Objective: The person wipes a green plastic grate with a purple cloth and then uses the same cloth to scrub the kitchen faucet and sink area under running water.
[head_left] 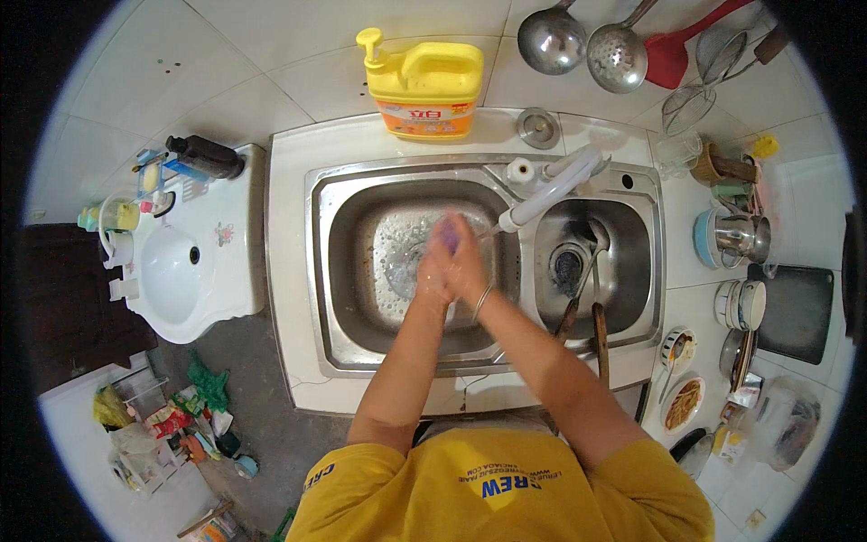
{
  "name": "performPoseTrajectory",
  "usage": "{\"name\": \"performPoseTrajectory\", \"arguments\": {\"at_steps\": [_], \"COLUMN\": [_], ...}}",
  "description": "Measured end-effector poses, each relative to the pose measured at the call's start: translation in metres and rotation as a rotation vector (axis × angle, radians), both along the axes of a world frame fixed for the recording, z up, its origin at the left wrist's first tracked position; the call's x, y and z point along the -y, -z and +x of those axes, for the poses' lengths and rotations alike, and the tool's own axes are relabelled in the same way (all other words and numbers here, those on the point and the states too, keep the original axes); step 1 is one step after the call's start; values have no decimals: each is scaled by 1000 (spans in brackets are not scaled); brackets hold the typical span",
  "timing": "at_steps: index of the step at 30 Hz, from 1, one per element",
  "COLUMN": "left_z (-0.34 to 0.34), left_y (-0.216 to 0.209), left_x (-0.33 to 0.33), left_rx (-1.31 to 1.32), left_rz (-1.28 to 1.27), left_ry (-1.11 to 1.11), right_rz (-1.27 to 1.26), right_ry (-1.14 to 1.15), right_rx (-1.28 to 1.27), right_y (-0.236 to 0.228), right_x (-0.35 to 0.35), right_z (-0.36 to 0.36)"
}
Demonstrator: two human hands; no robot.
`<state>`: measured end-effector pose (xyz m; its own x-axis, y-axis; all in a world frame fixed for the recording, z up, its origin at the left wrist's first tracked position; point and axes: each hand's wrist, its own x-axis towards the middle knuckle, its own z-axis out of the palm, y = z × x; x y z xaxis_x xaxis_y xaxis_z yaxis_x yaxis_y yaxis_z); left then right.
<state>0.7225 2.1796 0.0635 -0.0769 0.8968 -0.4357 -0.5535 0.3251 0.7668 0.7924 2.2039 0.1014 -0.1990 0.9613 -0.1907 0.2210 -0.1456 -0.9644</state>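
Observation:
My left hand (434, 276) and my right hand (465, 264) are pressed together over the large left basin (352, 298) of a steel double sink. Between their fingers a small purple thing (449, 237) peeks out, too covered to tell its kind. Both hands look wet, and a bracelet (483, 302) circles my right wrist. The white faucet spout (542, 200) ends just right of my fingers. Water and bubbles (397, 262) lie on the basin floor beneath my hands.
In the smaller right basin (632, 298) lean long-handled utensils (591, 271). A yellow pump jug (426, 90) stands behind the sink beside a metal drain strainer (538, 128). Ladles (552, 41) hang on the wall. Dishes, including a plate of food (684, 404), crowd the right counter.

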Motion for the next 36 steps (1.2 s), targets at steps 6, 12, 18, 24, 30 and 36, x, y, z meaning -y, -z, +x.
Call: {"name": "performPoseTrajectory", "arguments": {"at_steps": [6,12,18,24,30,36], "left_z": [-18,14,20,42,-12,-21], "left_y": [-42,21,-7,79,35,15], "left_x": [-6,-7,-20,-23,4,-3], "left_rx": [759,1288,-760,-601,-351,911], "left_rz": [-160,-58,415,246,-93,-56], "left_ry": [-148,-67,181,-149,-194,-305], "right_rz": [678,778,710,-11,21,-238], "right_ry": [-417,-387,-236,-237,-161,-215], "right_rx": [368,384,558,616,85,-82], "right_y": [-9,-21,-33,-10,3,-4], "right_x": [1,19,-7,-49,-29,-2], "right_z": [42,46,32,40,88,83]}}
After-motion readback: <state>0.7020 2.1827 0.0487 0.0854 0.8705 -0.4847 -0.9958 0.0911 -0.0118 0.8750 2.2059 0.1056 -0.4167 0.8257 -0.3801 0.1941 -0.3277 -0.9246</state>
